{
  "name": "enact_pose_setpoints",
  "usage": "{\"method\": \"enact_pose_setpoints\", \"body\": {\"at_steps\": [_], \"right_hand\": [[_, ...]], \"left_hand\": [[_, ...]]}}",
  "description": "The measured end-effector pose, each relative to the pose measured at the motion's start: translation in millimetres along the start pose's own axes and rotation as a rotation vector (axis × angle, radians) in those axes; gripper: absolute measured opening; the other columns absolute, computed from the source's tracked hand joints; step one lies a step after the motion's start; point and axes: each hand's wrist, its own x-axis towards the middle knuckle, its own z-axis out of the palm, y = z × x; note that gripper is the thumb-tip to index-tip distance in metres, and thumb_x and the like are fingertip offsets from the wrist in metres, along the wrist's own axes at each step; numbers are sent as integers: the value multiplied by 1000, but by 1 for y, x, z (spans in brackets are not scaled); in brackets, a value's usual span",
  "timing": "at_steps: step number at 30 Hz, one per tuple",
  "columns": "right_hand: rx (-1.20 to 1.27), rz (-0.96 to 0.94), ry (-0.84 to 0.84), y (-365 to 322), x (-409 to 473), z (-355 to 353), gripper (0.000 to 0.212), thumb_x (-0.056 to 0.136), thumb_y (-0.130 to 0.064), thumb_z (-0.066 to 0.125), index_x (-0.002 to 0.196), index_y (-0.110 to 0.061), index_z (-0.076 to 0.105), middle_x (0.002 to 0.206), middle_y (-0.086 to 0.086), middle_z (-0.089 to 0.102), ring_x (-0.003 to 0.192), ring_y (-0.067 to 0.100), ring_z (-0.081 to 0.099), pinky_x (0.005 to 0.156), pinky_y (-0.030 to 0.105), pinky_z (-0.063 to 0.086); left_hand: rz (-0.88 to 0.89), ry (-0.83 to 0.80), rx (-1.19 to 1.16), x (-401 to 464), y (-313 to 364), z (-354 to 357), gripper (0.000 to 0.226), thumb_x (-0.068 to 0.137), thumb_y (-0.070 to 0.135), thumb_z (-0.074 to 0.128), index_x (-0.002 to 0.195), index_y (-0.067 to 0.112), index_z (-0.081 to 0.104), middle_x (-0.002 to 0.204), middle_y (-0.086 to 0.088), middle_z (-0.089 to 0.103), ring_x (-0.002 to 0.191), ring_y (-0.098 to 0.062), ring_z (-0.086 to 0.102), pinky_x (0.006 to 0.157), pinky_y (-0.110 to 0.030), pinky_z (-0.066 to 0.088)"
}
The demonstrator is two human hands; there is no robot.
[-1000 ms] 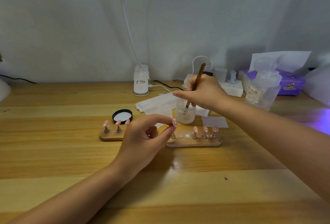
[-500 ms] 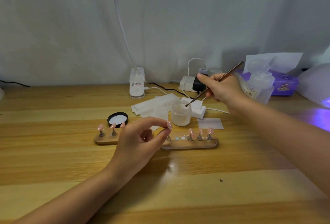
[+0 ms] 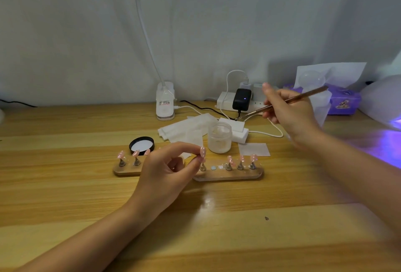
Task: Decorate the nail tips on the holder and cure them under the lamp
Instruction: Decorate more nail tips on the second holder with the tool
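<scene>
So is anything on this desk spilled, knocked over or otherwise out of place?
Nothing looks spilled or toppled. The frosted jar stands open with its black lid lying upturned beside it, and one post on the wooden holder is bare because the left hand pinches a nail tip.

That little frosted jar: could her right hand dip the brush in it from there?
Probably yes. The jar stands open, lid off, nothing above it; the right hand holds the brush just beyond.
</scene>
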Motion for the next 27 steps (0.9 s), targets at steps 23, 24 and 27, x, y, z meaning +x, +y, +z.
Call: {"method": "enact_pose_setpoints", "body": {"at_steps": [23, 24, 27], "right_hand": [[-20, -668, -129, 19, -96, 26, 50, 99, -44, 23, 72, -26, 61, 65, -7, 60, 65, -1, 52, 70, 37, 40], [-12, -663, -123, 19, -96, 26, 49, 99, -44, 23, 75, -24, 61, 65, -8, 60, 66, 1, 53, 69, 38, 40], [-99, -664, -118, 18, -94, 29, 47, 98, -45, 24, 77, -29, 63, 71, -17, 59, 70, 7, 56, 68, 43, 43]], "left_hand": [[-37, -18, -41, 0, -4, 1, 14, 75, 19, 63, 86, 26, 71, 88, 9, 66, 44, -4, 33, 45, -12, 29], [-40, -22, -38, 0, -5, 1, 15, 76, 18, 64, 86, 25, 71, 87, 9, 66, 44, -4, 33, 46, -12, 29], [-40, -29, -22, 0, -6, 2, 20, 77, 10, 66, 86, 26, 71, 87, 9, 66, 45, -6, 33, 46, -13, 29]]}}
